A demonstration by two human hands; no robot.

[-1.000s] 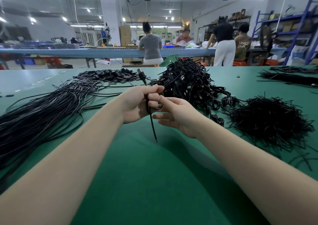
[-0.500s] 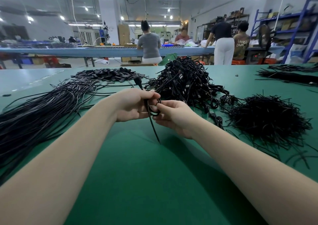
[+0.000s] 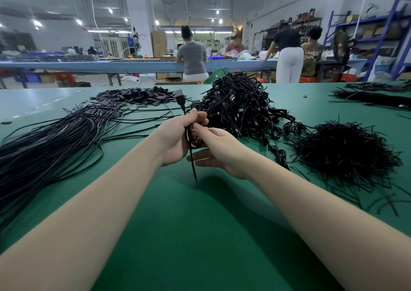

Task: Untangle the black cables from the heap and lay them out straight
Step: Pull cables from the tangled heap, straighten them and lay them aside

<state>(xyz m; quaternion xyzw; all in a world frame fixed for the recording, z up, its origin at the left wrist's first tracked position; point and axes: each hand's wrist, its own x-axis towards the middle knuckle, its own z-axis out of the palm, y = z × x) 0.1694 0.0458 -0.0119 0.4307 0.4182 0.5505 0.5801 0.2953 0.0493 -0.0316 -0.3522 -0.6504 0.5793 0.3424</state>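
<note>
Since the earlier frame your hands have closed together at the centre of the frame, and the small coil now sits tighter between them. Your left hand [image 3: 178, 139] clenches round the thin black coiled cable [image 3: 191, 138], whose plug end [image 3: 179, 95] sticks up above your thumb while its loose tail points down toward the green table mat [image 3: 200, 235]. Your right hand [image 3: 219, 148] pinches a loop of that coil with thumb and forefinger; its lower fingers lie relaxed beneath.

You should find this cable light, limp and a little springy, so it probably keeps its curl. Grip near the plug, where it is stiffest, and draw the loops out through your other fingers rather than tugging, which may tighten a knot.

It looks matte black, slim and glossy at the bends. Just beyond your hands lies the tangled heap of black cables [image 3: 240, 106]; the straightened black cables [image 3: 51, 144] fan across the left of the frame.
</note>
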